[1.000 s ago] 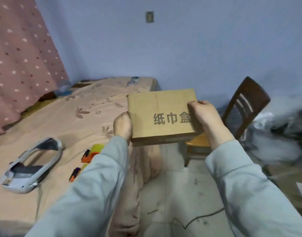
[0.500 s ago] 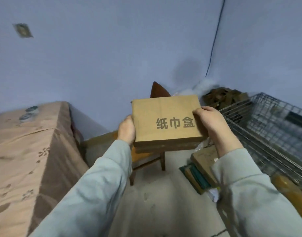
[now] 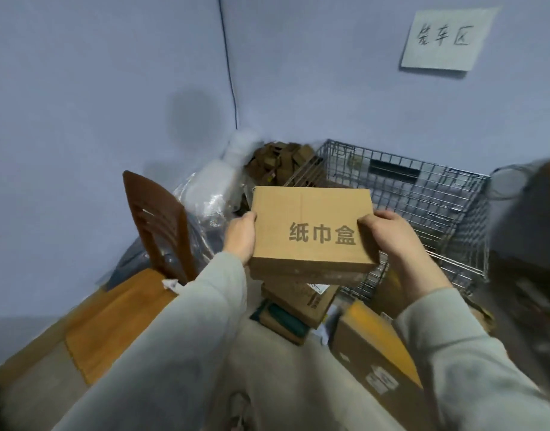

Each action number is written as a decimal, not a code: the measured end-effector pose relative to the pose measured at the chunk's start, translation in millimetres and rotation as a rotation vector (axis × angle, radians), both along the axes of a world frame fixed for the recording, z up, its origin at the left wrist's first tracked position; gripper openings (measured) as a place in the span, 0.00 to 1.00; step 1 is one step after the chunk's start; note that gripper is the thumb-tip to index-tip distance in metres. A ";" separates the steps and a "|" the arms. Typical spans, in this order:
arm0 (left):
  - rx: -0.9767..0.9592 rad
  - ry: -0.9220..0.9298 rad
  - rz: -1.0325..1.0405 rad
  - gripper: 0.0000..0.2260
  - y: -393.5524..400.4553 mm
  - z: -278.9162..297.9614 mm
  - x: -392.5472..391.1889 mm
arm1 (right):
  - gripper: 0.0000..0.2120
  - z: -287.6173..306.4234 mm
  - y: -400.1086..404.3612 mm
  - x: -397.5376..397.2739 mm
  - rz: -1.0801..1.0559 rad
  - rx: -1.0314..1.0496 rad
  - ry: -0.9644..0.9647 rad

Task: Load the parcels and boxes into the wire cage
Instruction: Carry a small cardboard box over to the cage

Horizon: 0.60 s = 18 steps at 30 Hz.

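I hold a flat brown cardboard box [image 3: 308,225] with printed characters in front of me, level with my chest. My left hand [image 3: 241,236] grips its left edge and my right hand [image 3: 389,241] grips its right edge, thumb on top. The wire cage [image 3: 429,194] stands open-topped in the corner just behind and to the right of the box. Its inside is mostly hidden by the box and my right hand.
A wooden chair [image 3: 155,231] stands at the left. Several cardboard boxes [image 3: 301,297] and a larger parcel [image 3: 376,346] lie on the floor below the held box. Plastic bags [image 3: 211,185] and cardboard scraps [image 3: 277,160] fill the corner. A paper sign [image 3: 445,38] hangs on the wall.
The view has swung right from the bed to the corner. The cage now sits straight ahead and closer. Both hands keep the same hold on the box.
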State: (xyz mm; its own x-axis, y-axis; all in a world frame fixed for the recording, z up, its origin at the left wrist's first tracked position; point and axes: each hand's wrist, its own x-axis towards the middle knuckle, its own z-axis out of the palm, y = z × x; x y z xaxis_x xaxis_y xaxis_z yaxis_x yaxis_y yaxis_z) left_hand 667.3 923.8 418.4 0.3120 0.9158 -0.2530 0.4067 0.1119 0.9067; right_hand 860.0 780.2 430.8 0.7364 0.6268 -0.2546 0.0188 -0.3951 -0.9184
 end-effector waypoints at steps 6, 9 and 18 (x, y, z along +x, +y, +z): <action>-0.146 -0.024 -0.201 0.22 100.0 -58.6 69.0 | 0.22 -41.7 55.8 33.5 -0.176 -0.142 0.024; -0.186 0.047 -0.274 0.22 143.3 -78.1 90.7 | 0.20 -58.7 89.4 42.2 -0.214 -0.236 0.067; -0.463 0.102 -0.460 0.23 218.0 -136.9 133.0 | 0.21 -111.8 133.5 69.8 -0.350 -0.387 0.192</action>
State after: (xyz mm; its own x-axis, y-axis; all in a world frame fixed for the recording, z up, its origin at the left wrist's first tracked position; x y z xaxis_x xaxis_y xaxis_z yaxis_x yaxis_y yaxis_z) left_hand 800.3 1141.8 281.5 0.5993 0.4839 -0.6377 0.5874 0.2754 0.7610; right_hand 929.7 913.8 319.0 0.8020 0.1869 -0.5674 -0.3275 -0.6568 -0.6792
